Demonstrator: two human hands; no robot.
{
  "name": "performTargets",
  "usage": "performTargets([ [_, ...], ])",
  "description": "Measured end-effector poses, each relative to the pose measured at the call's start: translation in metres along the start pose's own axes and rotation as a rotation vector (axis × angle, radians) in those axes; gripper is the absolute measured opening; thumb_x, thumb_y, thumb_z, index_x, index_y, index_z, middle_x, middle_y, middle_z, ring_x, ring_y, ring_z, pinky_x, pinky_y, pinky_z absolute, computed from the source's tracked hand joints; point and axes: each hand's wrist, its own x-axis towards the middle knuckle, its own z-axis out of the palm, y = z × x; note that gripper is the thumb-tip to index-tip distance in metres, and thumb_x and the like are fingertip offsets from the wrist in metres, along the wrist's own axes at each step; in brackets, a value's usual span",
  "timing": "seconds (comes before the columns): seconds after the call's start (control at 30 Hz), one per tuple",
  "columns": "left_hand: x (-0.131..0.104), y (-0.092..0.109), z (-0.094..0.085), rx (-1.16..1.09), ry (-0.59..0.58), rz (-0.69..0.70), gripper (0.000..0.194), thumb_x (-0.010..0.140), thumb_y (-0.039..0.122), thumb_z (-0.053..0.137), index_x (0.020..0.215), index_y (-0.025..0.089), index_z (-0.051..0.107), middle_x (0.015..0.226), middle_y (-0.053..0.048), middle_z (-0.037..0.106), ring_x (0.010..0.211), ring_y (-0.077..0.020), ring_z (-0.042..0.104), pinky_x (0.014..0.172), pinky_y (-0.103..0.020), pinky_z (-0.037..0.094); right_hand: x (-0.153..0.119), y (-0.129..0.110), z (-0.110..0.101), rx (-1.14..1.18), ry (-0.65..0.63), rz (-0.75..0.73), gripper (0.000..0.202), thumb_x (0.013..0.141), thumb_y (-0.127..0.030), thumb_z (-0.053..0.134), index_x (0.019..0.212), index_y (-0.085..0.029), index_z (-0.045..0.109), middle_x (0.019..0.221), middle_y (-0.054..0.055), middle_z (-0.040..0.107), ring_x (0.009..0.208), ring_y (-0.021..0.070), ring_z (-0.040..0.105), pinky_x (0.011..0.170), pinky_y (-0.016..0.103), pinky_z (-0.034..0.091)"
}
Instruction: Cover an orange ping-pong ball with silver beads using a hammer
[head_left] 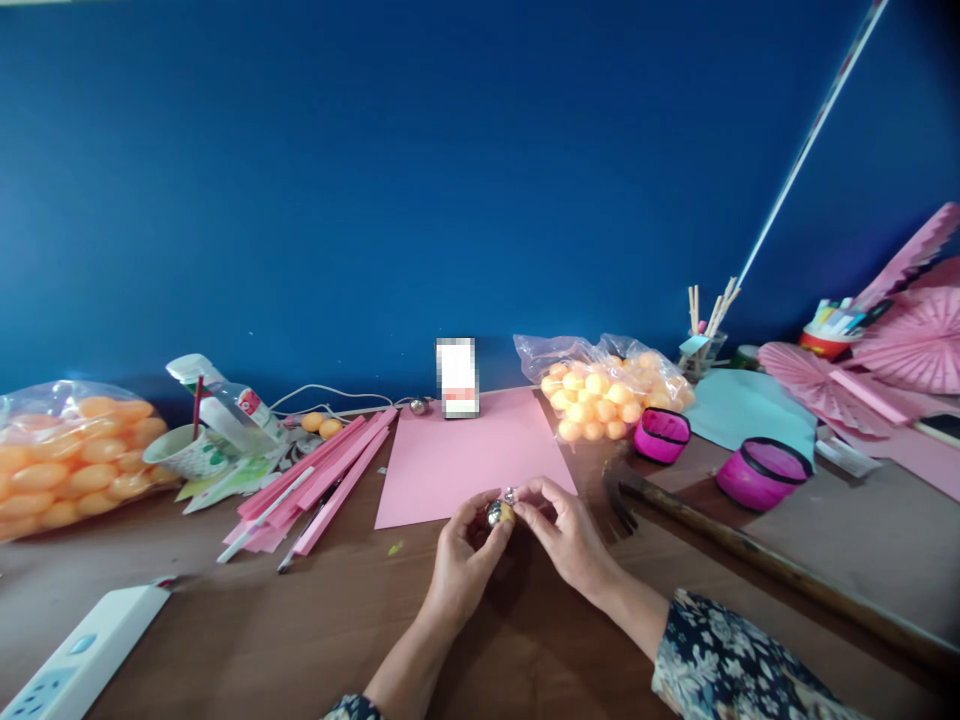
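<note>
In the head view, my left hand (459, 565) is closed round a small shiny metallic ball (496, 515), silver with a yellowish patch at its lower right. My right hand (570, 540) pinches a tiny silvery piece (511, 495) at the ball's upper right; whether it is joined to the ball I cannot tell. Both hands are just above the near edge of a pink sheet of paper (472, 460). At the sheet's far edge lies another shiny silver ball (418, 406), beside an upright phone (460, 378) with a blurred screen.
Pink paper strips (322, 480), a paper cup (187, 450) and a bag of orange balls (82, 450) lie left. A power strip (82, 650) is near left. Rightward are another ball bag (600, 400), two magenta containers (763, 476), a dark wooden stick (750, 540) and pink paper fans (919, 340).
</note>
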Motion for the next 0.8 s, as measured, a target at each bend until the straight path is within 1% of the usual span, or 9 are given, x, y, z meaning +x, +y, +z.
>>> performTargets([
  [0.13,0.0001,0.0007,-0.0004,-0.007,0.018,-0.007,0.043,0.069,0.034,0.064,0.108,0.017,0.056,0.089,-0.005,0.066,0.077,-0.0159,0.062,0.068,-0.026,0.05,-0.0001,-0.001,0.0003,-0.002,0.018,0.001,0.012,0.084,-0.03,0.05,0.083,-0.02,0.056,0.079,0.001,0.062,0.074,0.0152,0.059,0.07,0.026,0.046],
  [0.3,0.0,0.0015,-0.0006,0.02,0.009,0.003,0.034,0.071,0.033,0.063,0.1,0.017,0.057,0.084,-0.005,0.065,0.075,-0.015,0.061,0.066,-0.024,0.049,-0.0002,-0.0017,-0.0003,-0.001,0.009,0.006,0.012,0.083,-0.031,0.05,0.082,-0.02,0.056,0.079,0.001,0.063,0.073,0.0152,0.059,0.069,0.026,0.047],
  [0.47,0.0001,0.0015,-0.0006,0.022,0.014,0.016,0.033,0.07,0.034,0.064,0.098,0.017,0.058,0.083,-0.004,0.066,0.072,-0.0148,0.061,0.064,-0.023,0.048,0.0001,-0.0002,-0.0003,-0.006,0.006,0.004,0.013,0.083,-0.032,0.051,0.082,-0.02,0.057,0.079,0.001,0.063,0.073,0.0157,0.06,0.068,0.026,0.047],
  [0.57,0.0002,0.0025,-0.0004,0.023,0.014,0.017,0.034,0.07,0.034,0.064,0.098,0.017,0.058,0.083,-0.004,0.066,0.072,-0.0151,0.062,0.066,-0.025,0.049,0.0002,-0.0003,-0.0003,-0.002,0.005,0.01,0.014,0.083,-0.032,0.051,0.082,-0.02,0.057,0.079,0.001,0.064,0.074,0.0157,0.06,0.069,0.026,0.047],
  [0.8,0.0007,0.0024,-0.0004,0.019,-0.004,-0.004,0.039,0.071,0.034,0.063,0.105,0.015,0.057,0.089,-0.007,0.068,0.081,-0.0177,0.062,0.072,-0.028,0.05,-0.0002,-0.0012,-0.0004,-0.001,0.007,0.008,0.014,0.083,-0.032,0.05,0.081,-0.02,0.058,0.08,0.001,0.064,0.073,0.0153,0.06,0.069,0.026,0.047],
])
